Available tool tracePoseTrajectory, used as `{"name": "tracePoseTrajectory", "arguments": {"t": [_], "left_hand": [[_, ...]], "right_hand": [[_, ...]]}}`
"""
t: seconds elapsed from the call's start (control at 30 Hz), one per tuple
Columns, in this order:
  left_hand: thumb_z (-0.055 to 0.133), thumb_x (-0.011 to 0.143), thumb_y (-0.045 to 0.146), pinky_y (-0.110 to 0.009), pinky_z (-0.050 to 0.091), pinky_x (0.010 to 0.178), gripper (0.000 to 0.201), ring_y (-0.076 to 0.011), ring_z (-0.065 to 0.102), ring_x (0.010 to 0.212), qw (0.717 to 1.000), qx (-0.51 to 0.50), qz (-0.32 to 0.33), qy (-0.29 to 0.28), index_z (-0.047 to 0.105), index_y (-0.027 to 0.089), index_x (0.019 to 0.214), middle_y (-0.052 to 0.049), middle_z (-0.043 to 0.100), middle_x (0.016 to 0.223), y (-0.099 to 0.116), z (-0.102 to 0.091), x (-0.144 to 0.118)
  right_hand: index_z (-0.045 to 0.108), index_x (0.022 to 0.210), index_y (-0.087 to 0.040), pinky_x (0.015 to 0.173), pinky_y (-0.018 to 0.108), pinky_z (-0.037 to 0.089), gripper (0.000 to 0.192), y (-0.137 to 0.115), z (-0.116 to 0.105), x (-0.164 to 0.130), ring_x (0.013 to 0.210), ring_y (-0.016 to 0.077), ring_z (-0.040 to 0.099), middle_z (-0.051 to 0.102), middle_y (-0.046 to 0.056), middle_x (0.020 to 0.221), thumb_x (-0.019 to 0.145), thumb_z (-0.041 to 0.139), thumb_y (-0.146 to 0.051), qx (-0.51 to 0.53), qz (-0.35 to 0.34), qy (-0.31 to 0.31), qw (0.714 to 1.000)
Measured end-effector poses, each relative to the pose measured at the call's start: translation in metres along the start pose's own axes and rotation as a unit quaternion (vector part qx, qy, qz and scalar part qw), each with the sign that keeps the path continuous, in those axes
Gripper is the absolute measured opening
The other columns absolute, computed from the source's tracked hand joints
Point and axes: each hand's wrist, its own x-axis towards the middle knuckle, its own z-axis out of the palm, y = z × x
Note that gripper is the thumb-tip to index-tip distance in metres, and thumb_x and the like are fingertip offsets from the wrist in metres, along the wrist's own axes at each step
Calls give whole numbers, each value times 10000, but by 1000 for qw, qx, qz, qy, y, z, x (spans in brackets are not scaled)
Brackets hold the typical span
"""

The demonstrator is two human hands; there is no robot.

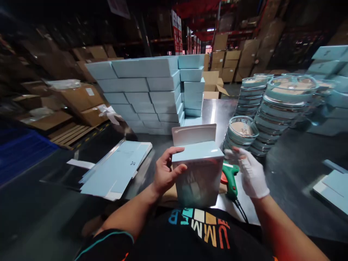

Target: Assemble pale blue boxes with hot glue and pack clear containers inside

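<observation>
A light-blue carton (pixel 199 177) stands upright in front of me, its far flap (pixel 194 135) raised. My left hand (pixel 167 170), bare, grips its left side, with the thumb on the near face and fingers at the top edge. To the right of the carton is my right hand (pixel 252 174) in a white glove with bare fingertips; its fingers are apart, slightly blurred, and nothing shows in them. Between that hand and the carton lies a green glue gun (pixel 230 179) with a black cord. Just beyond the right fingertips are stacked clear round containers (pixel 240 132).
Flat light-blue cartons (pixel 116 168) lie at the left. A wall of closed light-blue boxes (pixel 138 96) stands behind on the metal table (pixel 214 108). Tall stacks of round containers (pixel 282 112) rise at the right, with more blue boxes (pixel 331 90) beyond. Brown cartons (pixel 77 98) sit off to the left.
</observation>
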Motion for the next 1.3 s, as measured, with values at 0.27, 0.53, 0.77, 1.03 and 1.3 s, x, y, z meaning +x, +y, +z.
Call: {"name": "tracePoseTrajectory", "arguments": {"t": [0.27,0.53,0.77,1.03,1.3], "left_hand": [[833,773,783,-500,528,1152,629,-338,710,1240,996,15,18,-87,816,229,1069,-126,769,1184,-9,8,-2],[903,872,478,-496,587,1084,489,-286,751,1241,975,-110,182,-70,656,329,1267,-54,756,1145,-24,10,12],[721,941,682,-656,559,1120,412,-371,735,1248,968,-36,178,-174,849,290,943,-131,832,1096,-15,3,22],[860,895,501,-573,551,1146,362,-378,683,1368,917,124,239,-294,831,276,1177,-163,808,1314,14,-17,45],[879,834,582,-519,512,1172,664,-361,691,1275,939,227,182,-182,715,282,1403,-117,762,1368,28,-42,63]], "right_hand": [[654,1366,-218,1139,502,556,612,-52,48,-6,1257,332,692,738,125,1355,924,669,-641,68,-58,-98,991],[742,1248,-261,1221,548,515,538,-33,12,-2,1491,354,596,620,173,1586,841,916,-567,13,-221,-212,952],[815,1281,-357,1198,527,557,266,-47,8,-11,1463,317,635,649,107,1577,1021,756,-346,-7,-282,-247,927],[709,1477,-360,1193,487,561,425,-45,22,-12,1447,282,642,641,119,1580,1053,713,-327,-34,-348,-241,905],[437,1686,-162,1359,644,252,794,-23,-11,72,1650,397,368,435,212,1742,1043,622,-589,-222,-309,-94,920]]}}
